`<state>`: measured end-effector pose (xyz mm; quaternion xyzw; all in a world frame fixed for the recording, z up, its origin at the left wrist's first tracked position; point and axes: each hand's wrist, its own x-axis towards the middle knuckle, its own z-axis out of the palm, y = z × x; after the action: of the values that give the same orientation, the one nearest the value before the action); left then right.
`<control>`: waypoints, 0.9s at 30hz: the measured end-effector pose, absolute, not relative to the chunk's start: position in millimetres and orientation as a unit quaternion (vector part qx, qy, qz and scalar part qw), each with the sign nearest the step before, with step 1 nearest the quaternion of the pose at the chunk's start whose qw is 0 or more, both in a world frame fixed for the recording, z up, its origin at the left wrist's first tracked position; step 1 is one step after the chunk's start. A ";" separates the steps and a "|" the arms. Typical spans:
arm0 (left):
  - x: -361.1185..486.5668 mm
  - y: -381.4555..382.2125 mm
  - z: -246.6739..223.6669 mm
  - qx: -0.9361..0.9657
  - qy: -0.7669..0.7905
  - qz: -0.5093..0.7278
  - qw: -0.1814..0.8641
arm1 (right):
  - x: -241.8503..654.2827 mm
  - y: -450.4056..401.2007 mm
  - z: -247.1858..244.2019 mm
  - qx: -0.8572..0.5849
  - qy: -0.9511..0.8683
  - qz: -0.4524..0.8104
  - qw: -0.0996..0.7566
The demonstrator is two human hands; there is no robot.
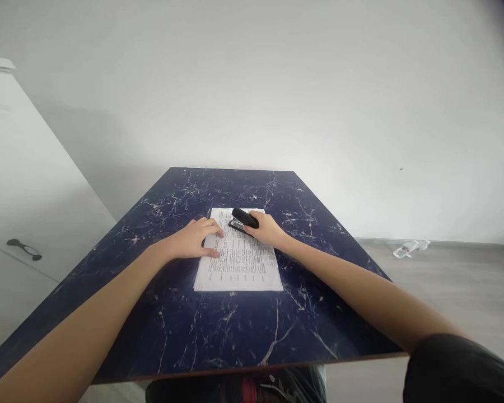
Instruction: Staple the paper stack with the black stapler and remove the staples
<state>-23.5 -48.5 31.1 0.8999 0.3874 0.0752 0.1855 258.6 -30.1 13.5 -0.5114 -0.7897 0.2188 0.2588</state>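
Observation:
Printed paper sheets (239,268) lie in a stack on the dark blue marbled table (218,330). My right hand (266,228) is closed round a black stapler (246,218), which is over the upper part of the paper, its front end pointing left. Whether the stapler touches the sheets is hard to tell. My left hand (197,238) rests at the left edge of the paper with its fingers apart, thumb and fingertips on the sheet and nothing held.
A white cabinet (37,184) with a dark handle (24,249) stands at the left. Behind the table is a pale wall (252,84). A clear plastic item (410,248) lies on the floor at the right. The table's near edge is close to my body.

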 end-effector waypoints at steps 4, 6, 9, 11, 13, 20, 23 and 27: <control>-14.0 -50.9 26.7 0.894 0.385 0.102 0.207 | 289.2 -40.7 13.9 -0.504 -0.805 0.213 0.229; -7.8 -50.3 21.4 0.875 0.403 0.143 0.227 | 299.3 -41.7 13.1 -0.516 -0.796 0.218 0.231; -0.7 -43.9 11.7 0.813 0.449 0.245 0.279 | 292.7 -34.6 11.6 -0.507 -0.798 0.229 0.234; -2.9 -34.9 6.9 0.736 0.480 0.352 0.322 | 272.4 -23.4 11.1 -0.473 -0.815 0.238 0.236; -14.5 -23.4 4.9 0.640 0.506 0.471 0.335 | 242.3 -8.4 11.2 -0.432 -0.832 0.251 0.240; -91.6 -0.6 6.0 0.381 0.526 0.633 0.421 | 116.1 39.9 12.2 -0.342 -0.852 0.320 0.235; -106.9 -2.6 5.0 0.299 0.519 0.692 0.402 | 80.0 45.6 16.4 -0.310 -0.834 0.380 0.255; -108.8 -6.6 12.0 0.220 0.454 0.753 0.422 | 61.1 43.0 35.9 -0.245 -0.751 0.573 0.219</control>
<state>-108.8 -6.6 12.0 0.2199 0.4543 0.7530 0.4223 61.1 43.0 35.9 -0.2449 -0.7507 0.5730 0.2194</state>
